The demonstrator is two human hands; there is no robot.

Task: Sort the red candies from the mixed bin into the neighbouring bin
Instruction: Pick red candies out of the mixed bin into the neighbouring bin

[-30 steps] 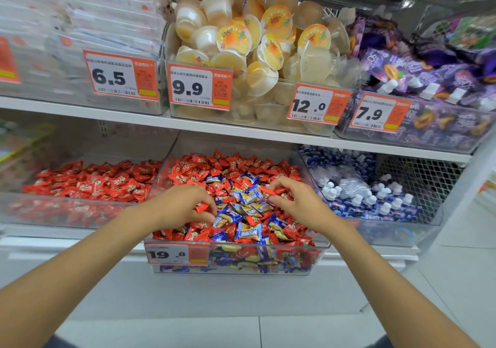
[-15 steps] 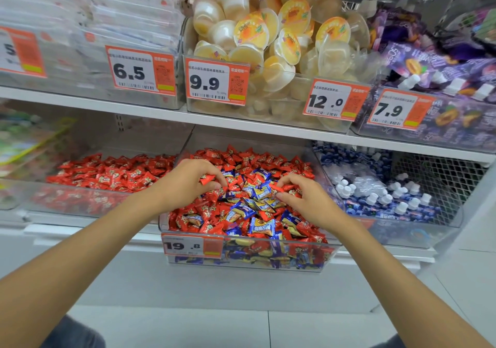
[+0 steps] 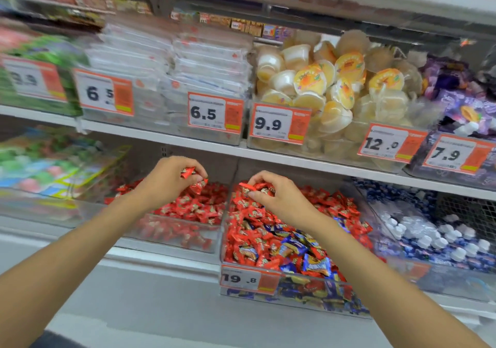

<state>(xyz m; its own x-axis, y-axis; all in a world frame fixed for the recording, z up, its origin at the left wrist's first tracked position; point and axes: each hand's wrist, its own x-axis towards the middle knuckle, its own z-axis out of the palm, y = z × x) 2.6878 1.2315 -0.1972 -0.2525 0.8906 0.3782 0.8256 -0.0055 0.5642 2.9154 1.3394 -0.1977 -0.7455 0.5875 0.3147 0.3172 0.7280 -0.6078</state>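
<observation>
A clear mixed bin [image 3: 224,256] on the lower shelf holds red and blue wrapped candies [image 3: 295,248]. Just left of it stands a clear neighbouring bin [image 3: 171,236] filled with red candies [image 3: 196,208] only. My left hand [image 3: 166,184] hovers over the neighbouring bin and holds a few red candies [image 3: 188,172] in curled fingers. My right hand [image 3: 276,197] is above the back of the mixed bin, near the wall between the two bins, pinching red candies [image 3: 255,188].
The shelf above carries bins of jelly cups [image 3: 335,87], stacked clear packs [image 3: 209,60] and purple pouches [image 3: 461,111], with price tags along the front. A bin of blue and white packets [image 3: 434,240] sits right of the mixed bin. Green packs [image 3: 53,165] lie far left.
My left hand has moved left out of the mixed bin to over the red bin, carrying candies. My right hand has lifted red candies and shifted left. The view has swung left.
</observation>
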